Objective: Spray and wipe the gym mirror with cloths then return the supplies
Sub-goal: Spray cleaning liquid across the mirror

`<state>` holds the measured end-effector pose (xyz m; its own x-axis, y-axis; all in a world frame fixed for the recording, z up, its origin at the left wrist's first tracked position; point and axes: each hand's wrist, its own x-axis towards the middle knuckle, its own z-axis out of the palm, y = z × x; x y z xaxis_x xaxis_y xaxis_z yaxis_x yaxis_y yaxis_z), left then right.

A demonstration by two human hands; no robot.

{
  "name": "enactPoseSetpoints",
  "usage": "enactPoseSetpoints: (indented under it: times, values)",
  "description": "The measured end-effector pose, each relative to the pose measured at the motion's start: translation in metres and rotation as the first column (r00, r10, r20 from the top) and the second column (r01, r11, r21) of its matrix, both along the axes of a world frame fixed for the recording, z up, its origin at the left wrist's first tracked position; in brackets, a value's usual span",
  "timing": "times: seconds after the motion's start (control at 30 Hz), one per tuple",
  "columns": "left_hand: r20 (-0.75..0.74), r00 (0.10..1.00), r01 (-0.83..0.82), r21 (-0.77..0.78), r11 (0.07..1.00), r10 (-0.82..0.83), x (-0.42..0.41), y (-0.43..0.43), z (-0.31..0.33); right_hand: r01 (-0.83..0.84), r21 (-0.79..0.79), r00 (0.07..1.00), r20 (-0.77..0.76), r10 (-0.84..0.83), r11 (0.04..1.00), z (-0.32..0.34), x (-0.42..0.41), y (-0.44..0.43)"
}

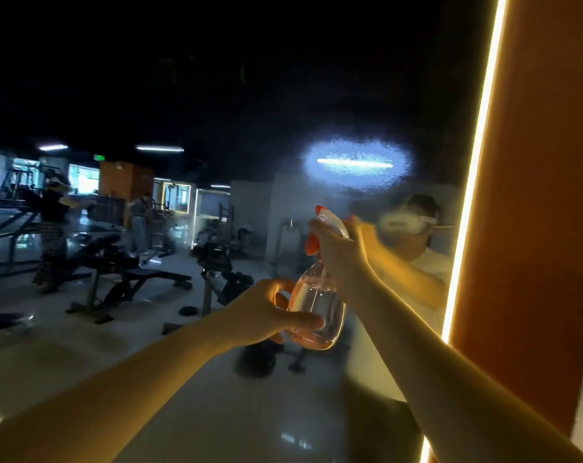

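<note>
The right hand (342,252) covers the neck of the spray bottle (320,309); reflected figures (51,235) at left are blurred.

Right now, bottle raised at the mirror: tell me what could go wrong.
1. Both hands are on the spray bottle, right hand at the trigger, left hand round its body; no cloth shows, so the mist patch may run or streak before wiping.
2. The patch sits on the mirror close to the light strip; overspray might wet it.
</note>
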<state>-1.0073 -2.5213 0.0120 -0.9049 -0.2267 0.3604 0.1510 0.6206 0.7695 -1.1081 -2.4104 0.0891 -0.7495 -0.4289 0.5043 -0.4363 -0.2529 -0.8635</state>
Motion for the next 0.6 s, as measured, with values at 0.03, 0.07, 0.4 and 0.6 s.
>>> enactPoseSetpoints:
  times: [0.03, 0.07, 0.4, 0.6]
  values:
    - [0.012, 1.000, -0.006, 0.012, 1.000, 0.006, 0.004, -0.005, 0.001, -0.014, 0.012, 1.000, 0.024, 0.013, 1.000, 0.001, 0.002, -0.006]
    - [0.026, 1.000, -0.016, 0.028, 0.999, 0.015, 0.007, -0.009, 0.000, -0.017, 0.025, 0.999, 0.048, 0.016, 1.000, 0.001, 0.005, -0.013]
    - [0.232, 0.972, -0.057, 0.137, 0.989, 0.024, 0.027, -0.038, -0.035, -0.016, 0.156, 0.993, 0.118, -0.003, 0.988, -0.045, 0.021, -0.048]
    - [0.316, 0.948, -0.024, 0.170, 0.985, -0.032, 0.032, -0.039, -0.070, -0.063, 0.225, 0.983, 0.181, 0.022, 0.972, -0.084, 0.021, -0.060]
